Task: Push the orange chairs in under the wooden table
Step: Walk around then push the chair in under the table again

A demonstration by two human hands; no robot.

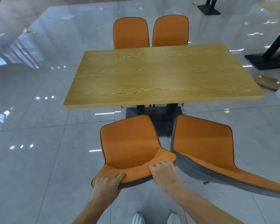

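Observation:
A wooden table (162,73) on a black pedestal base stands in the middle of the floor. Two orange chairs (131,32) (170,30) are tucked in at its far side. On the near side, a near left orange chair (129,143) stands away from the table, turned slightly. My left hand (107,183) and my right hand (162,172) both grip the top edge of its backrest. A near right orange chair (204,143) stands beside it, also clear of the table edge, angled to the right.
Glossy grey tiles (39,143) surround the table. Black table bases (268,60) (208,9) stand at the right and far right. A brown slipper-like object (267,81) lies on the floor right of the table. My white shoes (155,218) show at the bottom.

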